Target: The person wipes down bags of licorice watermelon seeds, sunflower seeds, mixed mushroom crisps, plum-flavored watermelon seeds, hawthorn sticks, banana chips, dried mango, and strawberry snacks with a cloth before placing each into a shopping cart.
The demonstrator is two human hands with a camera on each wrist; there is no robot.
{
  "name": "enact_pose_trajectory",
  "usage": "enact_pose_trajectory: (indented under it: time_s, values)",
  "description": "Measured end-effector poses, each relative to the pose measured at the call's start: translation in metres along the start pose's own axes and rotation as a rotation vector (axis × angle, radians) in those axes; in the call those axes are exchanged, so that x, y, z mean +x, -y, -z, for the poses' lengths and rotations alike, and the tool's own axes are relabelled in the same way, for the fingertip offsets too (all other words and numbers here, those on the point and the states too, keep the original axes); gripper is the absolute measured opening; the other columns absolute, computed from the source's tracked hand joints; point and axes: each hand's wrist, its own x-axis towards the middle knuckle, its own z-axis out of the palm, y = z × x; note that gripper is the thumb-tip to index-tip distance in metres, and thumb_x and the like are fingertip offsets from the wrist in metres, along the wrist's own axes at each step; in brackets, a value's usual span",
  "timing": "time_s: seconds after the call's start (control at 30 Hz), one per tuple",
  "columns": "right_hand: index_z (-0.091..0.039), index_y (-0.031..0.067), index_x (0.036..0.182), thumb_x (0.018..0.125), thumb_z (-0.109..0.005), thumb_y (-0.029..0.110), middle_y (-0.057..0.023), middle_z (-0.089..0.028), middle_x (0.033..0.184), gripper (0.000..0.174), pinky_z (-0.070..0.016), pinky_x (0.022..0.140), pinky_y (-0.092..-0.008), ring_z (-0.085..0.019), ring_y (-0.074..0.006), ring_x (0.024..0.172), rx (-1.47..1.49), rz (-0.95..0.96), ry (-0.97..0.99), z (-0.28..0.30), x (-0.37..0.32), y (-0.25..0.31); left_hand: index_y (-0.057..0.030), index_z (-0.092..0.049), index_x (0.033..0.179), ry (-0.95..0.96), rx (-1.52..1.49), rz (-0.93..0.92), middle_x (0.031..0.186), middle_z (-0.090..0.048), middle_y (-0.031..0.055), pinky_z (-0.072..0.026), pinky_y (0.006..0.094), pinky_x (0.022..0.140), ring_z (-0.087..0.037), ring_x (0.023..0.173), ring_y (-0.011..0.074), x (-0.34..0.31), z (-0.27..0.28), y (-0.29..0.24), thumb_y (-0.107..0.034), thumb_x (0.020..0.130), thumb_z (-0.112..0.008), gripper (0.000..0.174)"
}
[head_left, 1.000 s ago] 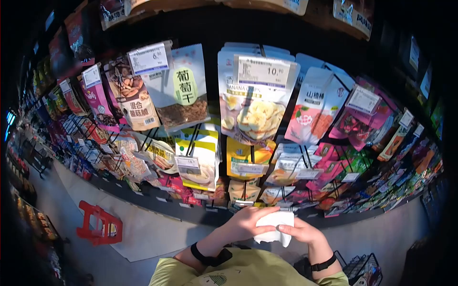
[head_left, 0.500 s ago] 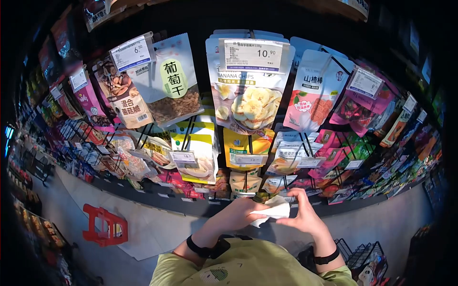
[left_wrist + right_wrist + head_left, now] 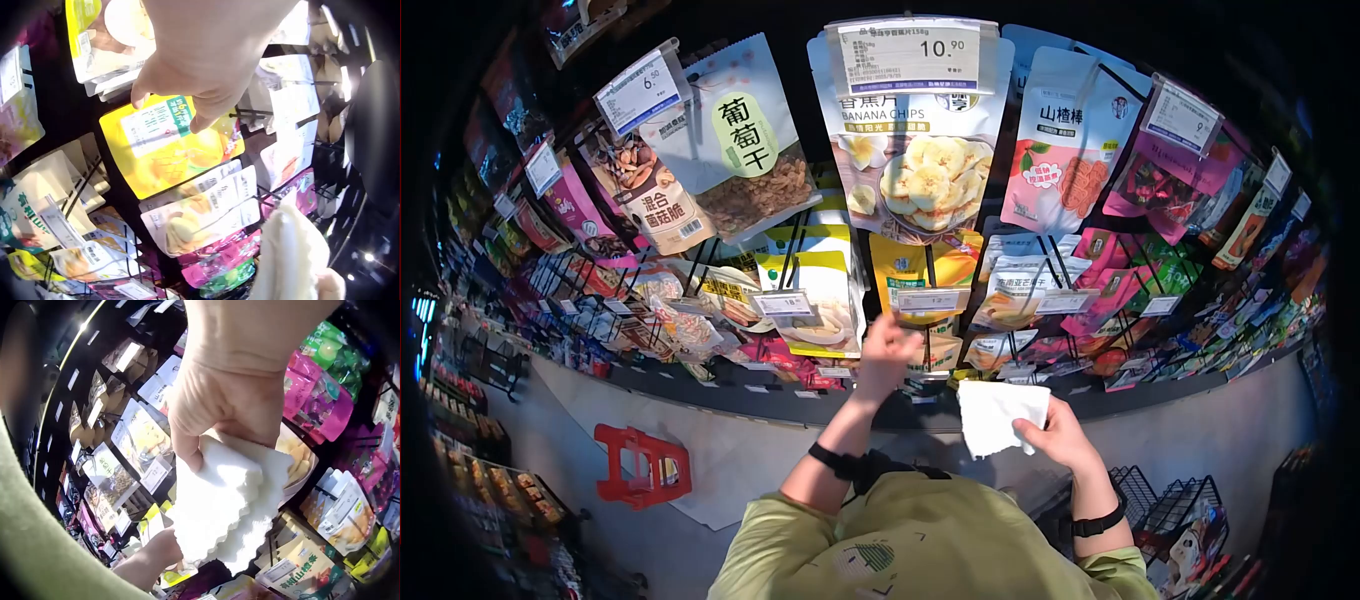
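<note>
My right hand (image 3: 1062,436) pinches a folded white cloth (image 3: 997,416) by one side, the thumb lying on its face. In the right wrist view the wavy edges of the cloth (image 3: 219,500) hang in layers below the fingers. My left hand (image 3: 886,355) holds nothing and is raised toward the rack, near a yellow pouch (image 3: 900,262) and its price tag (image 3: 930,301). From the left wrist, the loosely bent fingers overlap the upper edge of that pouch (image 3: 165,153), which has fruit pictures.
Banana chip pouches (image 3: 935,180) hang above on hooks, with a raisin pouch (image 3: 745,150) to the left and a hawthorn pouch (image 3: 1065,150) to the right. Hooks and tags stick out. A red basket (image 3: 642,466) and a black wire basket (image 3: 1175,515) stand on the floor.
My left hand has let go of the cloth and moved up and forward toward the rack. The cloth now hangs more spread out from my right hand alone. The view has shifted closer to the shelf.
</note>
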Motion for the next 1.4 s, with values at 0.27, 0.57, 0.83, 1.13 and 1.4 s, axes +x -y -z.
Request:
enact_pose_trajectory:
  time_s: [0.27, 0.57, 0.83, 1.13, 1.4]
  values:
    - [-0.053, -0.0024, 0.113, 0.081, -0.064, 0.007, -0.0047, -0.062, 0.102, 0.036, -0.0464, 0.078, -0.0268, -0.057, -0.0102, 0.09, 0.047, 0.04, -0.24, 0.017, -0.036, -0.04, 0.0054, -0.019, 0.13, -0.248, 0.147, -0.203, 0.117, -0.049, 0.0144, -0.0412, 0.0314, 0.092, -0.049, 0.11, 0.0199, 0.053, -0.005, 0.021, -0.002, 0.071, -0.072, 0.08]
    - [-0.052, -0.0029, 0.116, 0.077, -0.07, 0.009, -0.007, -0.061, 0.107, 0.044, -0.0458, 0.084, -0.0294, -0.058, -0.0145, 0.095, 0.314, -0.011, -0.37, 0.017, -0.063, -0.051, 0.0003, -0.059, 0.105, 0.09, -0.14, 0.061, 0.099, -0.064, 0.0074, -0.0455, 0.0279, 0.082, -0.059, 0.091, 0.014, 0.056, -0.011, 0.048, -0.006, 0.08, -0.067, 0.027]
    - [-0.039, -0.0025, 0.129, 0.081, -0.065, 0.015, -0.011, -0.052, 0.121, 0.057, -0.0404, 0.093, -0.0337, -0.051, -0.0208, 0.111, 0.545, -0.052, -0.432, 0.018, -0.069, -0.067, -0.0009, -0.054, 0.115, 0.198, -0.351, 0.448, 0.109, -0.061, 0.0085, -0.048, 0.0316, 0.082, -0.06, 0.094, 0.0166, -0.015, 0.018, 0.01, -0.013, 0.086, -0.06, 0.032]
    - [-0.037, -0.0023, 0.131, 0.092, -0.051, 0.026, -0.0104, -0.049, 0.124, 0.05, -0.0361, 0.095, -0.0309, -0.046, -0.0187, 0.113, 0.334, 0.031, -0.721, 0.009, -0.057, -0.062, -0.0026, -0.051, 0.12, 0.666, -0.41, 0.667, 0.114, -0.059, 0.007, -0.0451, 0.0321, 0.09, -0.056, 0.104, 0.0168, -0.059, 0.003, -0.02, -0.021, 0.089, -0.058, 0.037]
    - [-0.032, 0.0099, 0.138, 0.088, -0.05, 0.028, -0.0182, -0.024, 0.144, 0.057, -0.0104, 0.108, -0.0509, -0.015, -0.0379, 0.135, -0.848, 0.192, -0.599, -0.024, -0.033, 0.004, -0.0061, -0.041, 0.129, 0.99, -0.096, 0.595, 0.115, -0.055, 0.0033, -0.0435, 0.0289, 0.089, -0.052, 0.102, 0.0113, -0.058, -0.065, -0.053, -0.041, 0.097, -0.034, 0.048]
